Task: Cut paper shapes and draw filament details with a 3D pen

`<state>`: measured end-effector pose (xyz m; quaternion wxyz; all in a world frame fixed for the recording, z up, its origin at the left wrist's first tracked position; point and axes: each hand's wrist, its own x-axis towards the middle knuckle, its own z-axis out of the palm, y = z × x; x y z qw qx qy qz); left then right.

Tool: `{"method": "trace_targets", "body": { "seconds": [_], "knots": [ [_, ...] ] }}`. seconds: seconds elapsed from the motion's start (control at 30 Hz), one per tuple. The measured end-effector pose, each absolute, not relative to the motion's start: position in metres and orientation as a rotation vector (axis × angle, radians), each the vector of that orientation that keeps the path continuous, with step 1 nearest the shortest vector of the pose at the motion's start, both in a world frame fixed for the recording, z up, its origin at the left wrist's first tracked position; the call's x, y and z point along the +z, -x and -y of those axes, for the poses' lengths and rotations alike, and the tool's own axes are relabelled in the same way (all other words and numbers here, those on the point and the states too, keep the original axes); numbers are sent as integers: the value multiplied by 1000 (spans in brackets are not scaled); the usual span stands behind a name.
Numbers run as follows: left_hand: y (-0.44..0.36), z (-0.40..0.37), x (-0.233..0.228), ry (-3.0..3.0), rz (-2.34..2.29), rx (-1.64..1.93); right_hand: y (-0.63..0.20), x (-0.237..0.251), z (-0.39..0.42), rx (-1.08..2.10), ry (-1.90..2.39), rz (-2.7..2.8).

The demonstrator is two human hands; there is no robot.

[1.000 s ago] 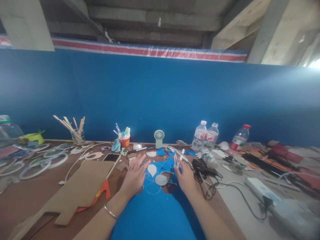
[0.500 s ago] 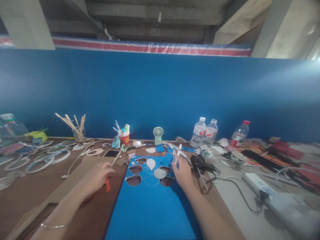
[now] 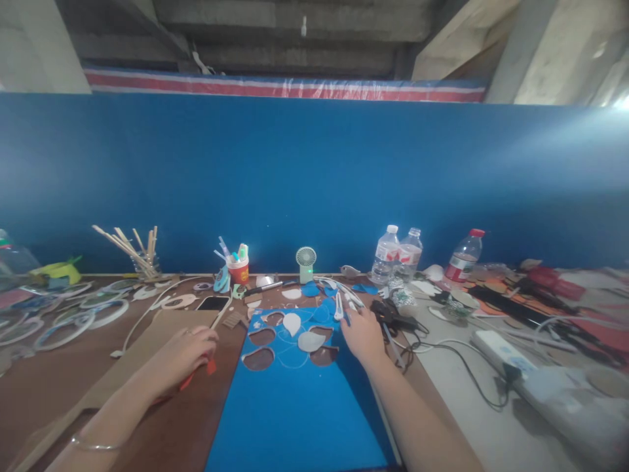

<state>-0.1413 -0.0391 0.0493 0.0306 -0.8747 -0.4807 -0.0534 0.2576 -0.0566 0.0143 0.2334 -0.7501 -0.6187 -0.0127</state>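
My left hand [image 3: 189, 347] is at the left edge of the blue sheet [image 3: 299, 413], its fingers curled over a red-orange piece [image 3: 211, 366] whose kind I cannot make out. My right hand [image 3: 363, 334] rests at the sheet's upper right, fingers stretched forward and apart. By its fingertips lies a slim white tool [image 3: 339, 307], perhaps a cutter, and a white pen-like stick is partly hidden there. Petal-shaped holes [image 3: 258, 358] show brown in the sheet, beside drawn outlines. A white teardrop template [image 3: 291, 324] and a white oval template [image 3: 311, 341] lie on it.
Behind the sheet stand a small fan [image 3: 305, 262] and a red cup of pens [image 3: 238, 270]. Plastic bottles [image 3: 386, 255] and a black glue gun with cables [image 3: 393, 318] are to the right, near a power strip [image 3: 501, 351]. White rings [image 3: 66, 328] and a phone [image 3: 213, 303] lie left.
My right hand has lowered, and the white stick that stood upright in it now lies low by spread fingers. My left hand stays over the red-orange piece. The view has shifted slightly right.
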Motion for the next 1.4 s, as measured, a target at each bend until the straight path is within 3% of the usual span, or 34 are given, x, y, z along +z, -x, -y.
{"method": "trace_targets", "body": {
  "seconds": [0.3, 0.73, 1.13, 1.4],
  "knots": [
    [143, 28, 42, 2824, 1424, -30, -253, 14, 57, -8, 2207, 1727],
    [125, 18, 70, 2789, 1522, -217, -249, 20, 59, -7, 2052, 1850],
    [80, 43, 103, 2386, 1925, -1423, -264, 25, 71, 100, 2378, 1721],
    [21, 84, 99, 2587, 2078, -1741, -290, 29, 85, 178, 2453, 1729]
  ]
}}
